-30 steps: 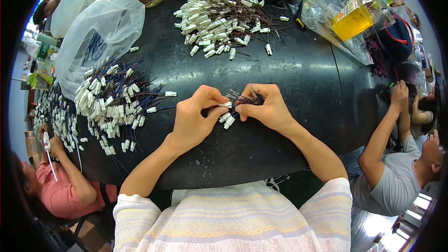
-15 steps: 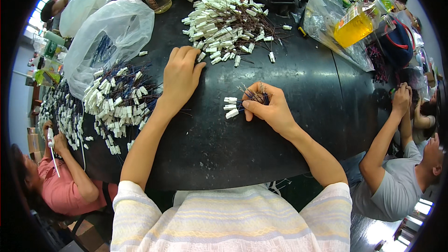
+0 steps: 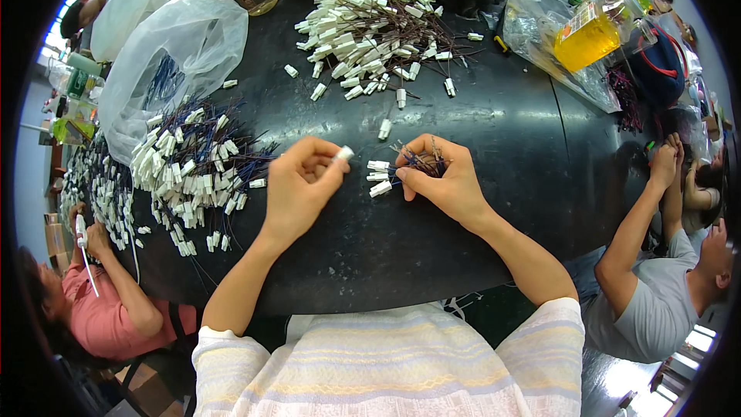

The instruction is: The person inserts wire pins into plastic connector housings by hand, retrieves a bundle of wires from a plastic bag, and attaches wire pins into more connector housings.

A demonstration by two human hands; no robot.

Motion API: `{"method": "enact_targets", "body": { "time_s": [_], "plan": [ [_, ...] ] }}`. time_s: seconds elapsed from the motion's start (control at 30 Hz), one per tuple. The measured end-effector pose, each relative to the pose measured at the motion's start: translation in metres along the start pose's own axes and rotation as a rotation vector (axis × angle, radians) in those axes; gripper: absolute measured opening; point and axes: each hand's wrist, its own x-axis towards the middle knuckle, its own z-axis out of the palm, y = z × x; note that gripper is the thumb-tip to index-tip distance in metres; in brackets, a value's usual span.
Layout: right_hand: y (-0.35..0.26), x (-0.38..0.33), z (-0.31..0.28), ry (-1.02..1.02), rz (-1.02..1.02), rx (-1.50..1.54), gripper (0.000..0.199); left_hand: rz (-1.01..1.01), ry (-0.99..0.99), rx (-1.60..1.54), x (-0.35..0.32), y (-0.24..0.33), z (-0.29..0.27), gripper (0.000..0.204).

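Your left hand (image 3: 302, 181) pinches a single white connector (image 3: 344, 154) between thumb and fingers; it is slightly blurred, and you hold it over the black table (image 3: 370, 270), apart from your other hand. Your right hand (image 3: 441, 177) grips a small bundle of dark wires (image 3: 423, 162), with white connector ends (image 3: 379, 176) sticking out on its left side, pointing toward your left hand. Just beyond the gap between your hands, a loose connector (image 3: 384, 129) lies on the table. Farther off in front of you is a heap of white connectors with brown wires (image 3: 355, 31). To your left spreads another heap with blue and dark wires (image 3: 189, 166), next to a translucent plastic bag (image 3: 220, 38). A bottle of yellow liquid (image 3: 585, 42) lies tilted at the far right. Co-workers sit on either side of you, one in a pink top (image 3: 112, 309), one in a gray shirt (image 3: 652, 313).
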Motion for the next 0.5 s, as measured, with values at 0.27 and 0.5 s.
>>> {"method": "enact_targets", "body": {
  "time_s": [0.27,0.5],
  "plan": [
    [-0.0014,-0.0002,0.0018,0.010,-0.015,-0.008,0.007,-0.027,-0.132,0.001,-0.0064,-0.0037,0.0020,0.011],
    [0.0020,-0.0003,0.0035,0.021,-0.042,-0.061,0.008,0.148,-0.045,0.132,-0.0088,-0.0094,0.0061,0.010]
  ]
}}
